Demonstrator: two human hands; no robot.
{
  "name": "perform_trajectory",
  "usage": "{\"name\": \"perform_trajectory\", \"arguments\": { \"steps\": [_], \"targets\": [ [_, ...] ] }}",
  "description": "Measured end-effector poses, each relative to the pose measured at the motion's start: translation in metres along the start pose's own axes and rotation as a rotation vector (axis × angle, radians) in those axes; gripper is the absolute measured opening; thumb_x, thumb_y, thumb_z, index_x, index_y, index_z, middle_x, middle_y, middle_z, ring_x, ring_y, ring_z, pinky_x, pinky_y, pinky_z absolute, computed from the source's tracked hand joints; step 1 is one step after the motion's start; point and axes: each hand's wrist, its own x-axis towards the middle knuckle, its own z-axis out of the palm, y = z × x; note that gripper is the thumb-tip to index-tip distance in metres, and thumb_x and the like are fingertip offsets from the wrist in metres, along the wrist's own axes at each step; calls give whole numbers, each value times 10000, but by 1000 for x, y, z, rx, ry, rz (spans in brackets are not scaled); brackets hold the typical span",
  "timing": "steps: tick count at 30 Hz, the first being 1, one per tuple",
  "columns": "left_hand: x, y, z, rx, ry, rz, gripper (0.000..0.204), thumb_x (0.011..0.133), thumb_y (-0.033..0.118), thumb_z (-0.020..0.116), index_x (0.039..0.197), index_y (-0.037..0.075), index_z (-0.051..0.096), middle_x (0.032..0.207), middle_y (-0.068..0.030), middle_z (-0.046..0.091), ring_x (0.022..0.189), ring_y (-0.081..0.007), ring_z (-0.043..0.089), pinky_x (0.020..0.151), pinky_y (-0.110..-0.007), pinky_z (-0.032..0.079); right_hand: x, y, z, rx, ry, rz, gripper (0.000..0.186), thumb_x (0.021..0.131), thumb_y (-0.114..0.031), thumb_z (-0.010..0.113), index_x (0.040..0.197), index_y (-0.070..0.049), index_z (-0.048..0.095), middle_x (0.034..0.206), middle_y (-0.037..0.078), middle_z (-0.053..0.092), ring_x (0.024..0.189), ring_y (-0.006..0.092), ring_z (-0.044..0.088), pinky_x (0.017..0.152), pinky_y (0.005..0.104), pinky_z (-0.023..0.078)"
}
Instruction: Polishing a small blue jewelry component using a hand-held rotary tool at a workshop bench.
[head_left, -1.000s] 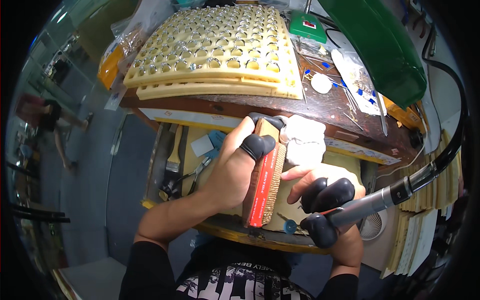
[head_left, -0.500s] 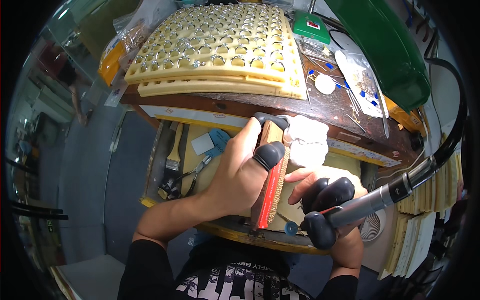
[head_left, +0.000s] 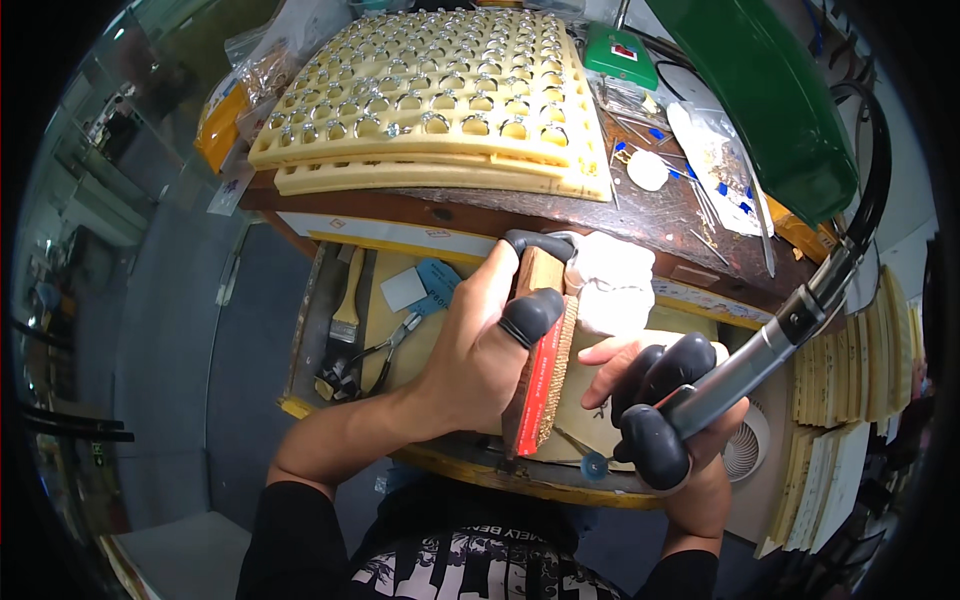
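Note:
My left hand point(head_left: 478, 340), in black finger cots, grips a wooden block brush point(head_left: 541, 381) with a red label and dense golden bristles along its right side. My right hand point(head_left: 660, 400), also with black finger cots, is closed around a metal rotary handpiece point(head_left: 738, 368), its index finger extended toward the brush. A small blue disc point(head_left: 593, 465) at the handpiece's tip sits low beside the brush's lower end. A white crumpled cloth point(head_left: 610, 280) lies just beyond the brush.
Stacked yellow foam trays point(head_left: 410, 150) hold rings. A green lamp point(head_left: 760, 120) overhangs the bench point(head_left: 680, 225), with thin tools nearby. The open drawer point(head_left: 300, 340) contains a paintbrush point(head_left: 347, 305) and pliers point(head_left: 390, 350). Boards point(head_left: 850, 370) stand at right, near a fan point(head_left: 745, 450).
My left hand and the brush have shifted slightly right. My right hand moved right, tilting the handpiece and its cable more steeply. The person walking at the left is no longer visible.

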Motion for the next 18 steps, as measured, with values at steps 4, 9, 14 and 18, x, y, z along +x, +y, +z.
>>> {"name": "perform_trajectory", "arguments": {
  "steps": [4, 9, 14, 18],
  "targets": [
    [-1, 4, 4, -194, 33, -119, 461, 980, 401, 508, 1198, -6, 495, 925, -29, 590, 779, -55, 523, 686, -243, 450, -2, 3, -3, 22, -8, -22, 186, 778, -22, 765, 749, 6, 584, 747, 121, 633, 740, 292, 684, 836, 555, 564],
    [-4, 9, 7, -329, 76, -224, 440, 954, 338, 505, 1238, 2, 480, 1023, -59, 599, 849, -80, 575, 751, -246, 492, -4, 9, -5, 55, -37, -43, 192, 786, -28, 768, 777, -7, 578, 756, 116, 623, 751, 292, 678, 840, 567, 558],
    [-6, 3, 2, -386, 56, -229, 459, 933, 332, 510, 1256, 8, 475, 1059, -81, 603, 899, -106, 600, 789, -264, 507, -4, 12, -6, 71, -62, -54, 200, 786, -28, 770, 796, -13, 571, 769, 115, 613, 760, 295, 672, 847, 580, 550],
    [-5, 3, 4, -402, 50, -219, 469, 932, 342, 506, 1261, 10, 475, 1056, -81, 603, 909, -112, 602, 799, -270, 508, -4, 15, -5, 84, -86, -59, 208, 786, -27, 772, 811, -17, 566, 779, 114, 605, 768, 297, 667, 852, 590, 543]
  ]
}}
